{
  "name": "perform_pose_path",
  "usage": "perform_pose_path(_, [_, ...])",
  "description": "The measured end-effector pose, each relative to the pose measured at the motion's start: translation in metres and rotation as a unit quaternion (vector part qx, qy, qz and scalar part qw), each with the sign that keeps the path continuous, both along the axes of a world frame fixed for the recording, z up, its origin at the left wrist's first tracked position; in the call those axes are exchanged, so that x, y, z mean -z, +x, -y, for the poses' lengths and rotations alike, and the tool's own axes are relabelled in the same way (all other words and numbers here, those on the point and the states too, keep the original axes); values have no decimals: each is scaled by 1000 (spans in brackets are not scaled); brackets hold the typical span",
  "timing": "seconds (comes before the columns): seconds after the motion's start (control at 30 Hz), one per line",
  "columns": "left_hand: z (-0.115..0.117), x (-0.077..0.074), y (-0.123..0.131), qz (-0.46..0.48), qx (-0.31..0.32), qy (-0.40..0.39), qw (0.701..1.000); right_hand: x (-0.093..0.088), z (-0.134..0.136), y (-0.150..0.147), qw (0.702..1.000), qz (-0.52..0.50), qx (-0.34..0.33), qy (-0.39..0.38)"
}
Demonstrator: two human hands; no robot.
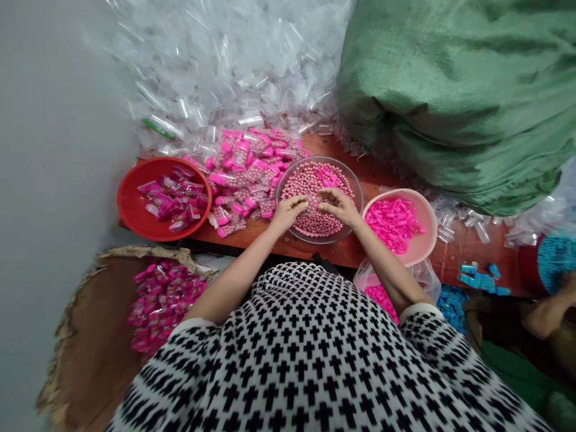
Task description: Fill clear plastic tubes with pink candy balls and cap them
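Note:
Over a clear round bowl (361, 198) of pink beads (315, 227), my two hands meet at a small clear plastic tube (311, 205) that seems to have pink beads in it. My left hand (288, 213) pinches the tube from the left. From the right, my right hand (339, 208) has its curled fingers and thumb at the tube's other side. Some bright pink plastic pieces (327, 176) lie on the beads just beyond my right hand. Behind and left of the bowl is a pile of bead-filled clear tubes with pink ends (252, 174).
A red basin (123, 201) of pink packets stands left; a pale pink bowl (431, 231) of pink pieces stands right. Empty clear tubes (234, 54) heap behind, beside a big green sack (454, 102). Blue pieces (481, 279) and another person's arm (549, 312) are far right.

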State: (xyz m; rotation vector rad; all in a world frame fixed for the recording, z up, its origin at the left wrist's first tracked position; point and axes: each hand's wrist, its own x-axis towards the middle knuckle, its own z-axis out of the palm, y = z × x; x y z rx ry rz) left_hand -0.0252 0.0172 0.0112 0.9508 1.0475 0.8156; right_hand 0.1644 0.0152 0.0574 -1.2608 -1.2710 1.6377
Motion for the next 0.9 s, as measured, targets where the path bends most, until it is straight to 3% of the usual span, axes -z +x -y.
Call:
perform_pose_path(0.2, [-2, -8, 3, -11, 50, 38, 998, -15, -6, 13, 989, 85, -92, 83])
perform_pose_path(0.33, [2, -8, -1, -48, 60, 83, 994, -3, 7, 4, 992, 96, -48, 64])
perform_pose_path(0.53, [30, 5, -21, -159, 97, 126, 974, 26, 58, -14, 995, 93, 4, -24])
perform_pose_path(0.6, [39, 11, -27, -184, 75, 120, 973, 32, 66, -8, 987, 156, 17, -38])
perform_pose_path(0.67, [43, 17, -29, -177, 46, 90, 979, 35, 65, 3, 957, 290, 0, -3])
perform_pose_path(0.77, [45, 22, -27, -133, 33, 47, 989, 35, 50, 21, 873, 484, -42, 52])
perform_pose_path(0.9, [42, 21, -17, -66, 15, 10, 998, 35, 27, 30, 798, 590, -89, 82])
